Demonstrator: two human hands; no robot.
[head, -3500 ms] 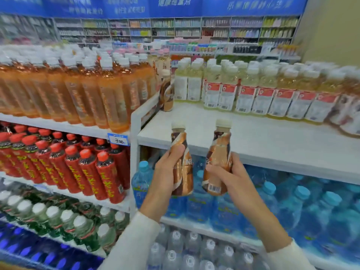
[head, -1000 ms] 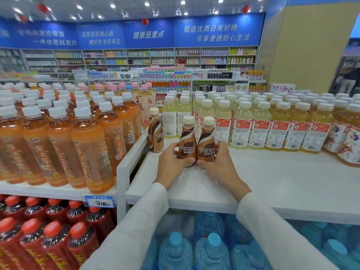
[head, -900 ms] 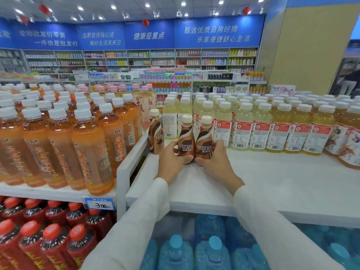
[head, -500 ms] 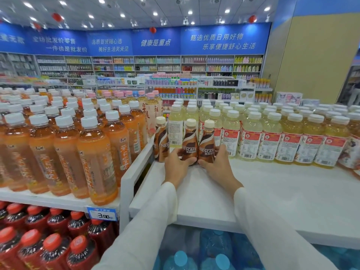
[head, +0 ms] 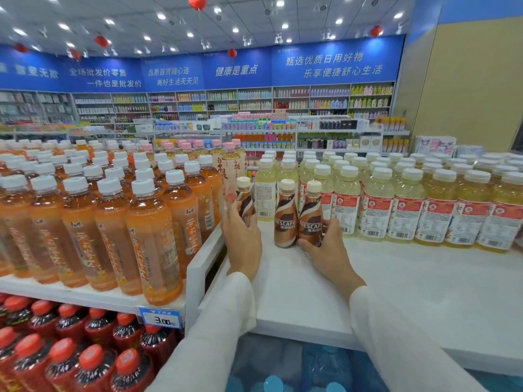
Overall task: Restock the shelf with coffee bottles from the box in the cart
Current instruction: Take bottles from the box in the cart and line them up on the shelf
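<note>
Three brown Nescafe coffee bottles with cream caps stand on the white top shelf (head: 396, 281). My left hand (head: 242, 241) grips the leftmost coffee bottle (head: 245, 200), which stands by the shelf's left divider. The middle coffee bottle (head: 285, 219) stands free, touching the right coffee bottle (head: 310, 219). My right hand (head: 325, 248) holds that right bottle at its base, thumb in front and fingers behind. The box and the cart are out of view.
Pale yellow drink bottles (head: 402, 205) fill the back of the same shelf. Orange tea bottles (head: 147, 230) crowd the neighbouring shelf on the left, behind a white divider (head: 198, 267). Red-capped bottles (head: 85, 360) and blue water bottles (head: 319, 366) sit below.
My left hand has let go of the middle coffee bottle and moved left onto the bottle by the divider. The two newly placed bottles stand on the shelf; my right hand stays on its bottle.
</note>
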